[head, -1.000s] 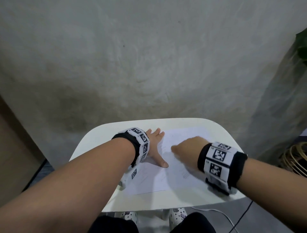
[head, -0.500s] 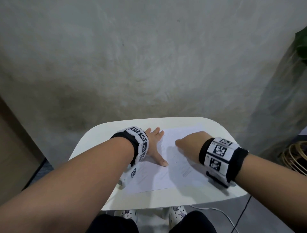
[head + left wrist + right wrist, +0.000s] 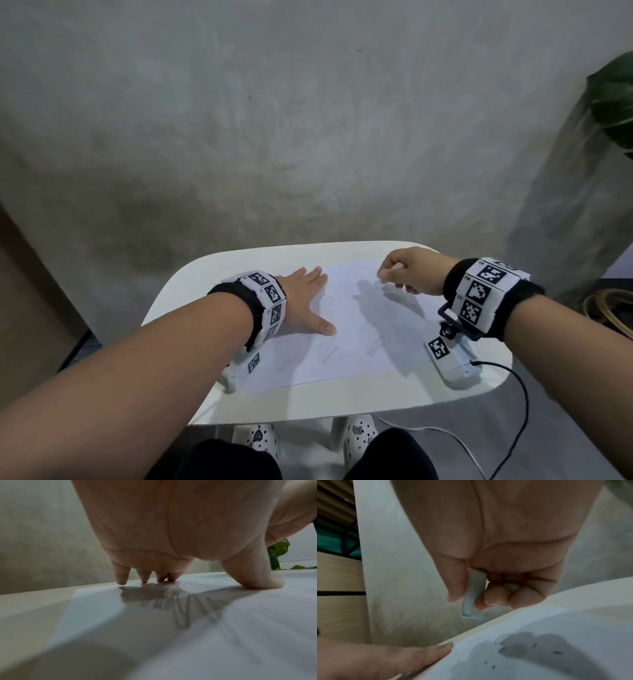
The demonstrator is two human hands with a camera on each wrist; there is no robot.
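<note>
A white sheet of paper (image 3: 346,329) with faint pencil marks lies on a small white table (image 3: 308,401). My left hand (image 3: 308,294) lies flat on the sheet's left part, fingers straight and thumb spread; in the left wrist view its fingertips (image 3: 121,580) and thumb press on the paper (image 3: 188,635) beside a pencil scribble (image 3: 185,612). My right hand (image 3: 407,270) hovers above the sheet's far right corner, fingers curled. In the right wrist view it pinches a small white eraser (image 3: 474,593) between thumb and fingers, lifted off the paper (image 3: 539,655), which carries dark crumbs.
A grey wall (image 3: 308,120) rises right behind the table. A green plant leaf (image 3: 613,99) hangs at the right edge, above a woven basket (image 3: 609,311). A black cable (image 3: 517,404) runs off the table's right front. My knees and white shoes (image 3: 260,438) sit under the near edge.
My right hand has lifted off the middle of the sheet and moved right and away toward its far right corner. The left hand has stayed flat on the paper.
</note>
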